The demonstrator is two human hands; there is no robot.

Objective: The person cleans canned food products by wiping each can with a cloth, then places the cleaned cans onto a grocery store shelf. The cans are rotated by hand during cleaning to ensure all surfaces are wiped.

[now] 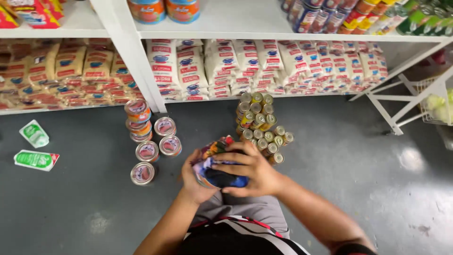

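Both hands are gripping a colourful packet (218, 165) at centre: the left hand (194, 178) cupping beneath, the right hand (250, 171) closing over it. Gold cans (260, 126), perhaps shrink-wrapped, are standing at 12 o'clock, orange tins (150, 141) at 10.

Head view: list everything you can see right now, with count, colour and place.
Bundle: one, multicoloured, held in both hands.
Large cans: several, orange with pale lids, floor left of the hands.
Small cans: many, gold-topped, floor ahead.
Pouches: two, green and white, floor far left.
Bags: many, white with red, lower shelf; tan ones to the left.
Shelf: white, cans on top.
Wire rack: white, right edge.
Left hand: under bundle.
Right hand: over bundle.
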